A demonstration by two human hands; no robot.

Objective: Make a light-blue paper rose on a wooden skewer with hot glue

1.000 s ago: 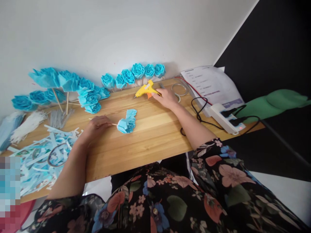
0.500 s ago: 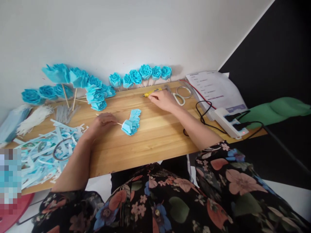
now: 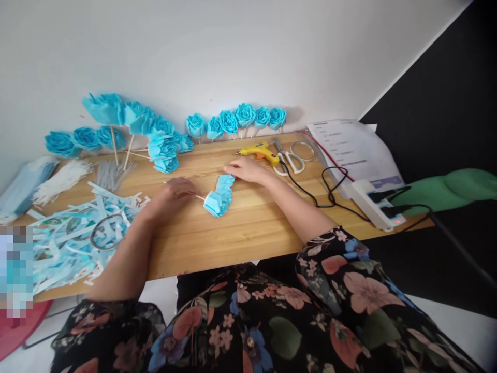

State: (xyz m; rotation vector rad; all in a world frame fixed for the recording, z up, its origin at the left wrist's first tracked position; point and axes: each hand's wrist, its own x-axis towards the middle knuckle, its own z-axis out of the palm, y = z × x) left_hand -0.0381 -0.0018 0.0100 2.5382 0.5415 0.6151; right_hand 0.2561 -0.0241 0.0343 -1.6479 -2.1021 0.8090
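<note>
My left hand (image 3: 175,190) is closed on the thin wooden stick of a blue crepe-paper flower (image 3: 218,203). The flower head lies on the table to the right of that hand, with a strip of ruffled petals trailing up from it. My right hand (image 3: 245,169) is just above the far end of this strip, fingers stretched to the left; I cannot tell whether they touch the paper. Nothing shows in its fingers. Behind it a yellow hot glue gun (image 3: 259,151) lies on the table, beside white-handled scissors (image 3: 291,163).
Finished blue paper flowers (image 3: 245,115) lean along the wall. Paper scraps (image 3: 77,243) cover the table's left side, near bundles of white strands (image 3: 64,181). A power strip (image 3: 375,204) with black cords and printed sheets (image 3: 349,150) lie on the right.
My right hand has let go of the glue gun and come down and left to the petal strip. My left hand keeps hold of the flower's stick. The view has shifted slightly.
</note>
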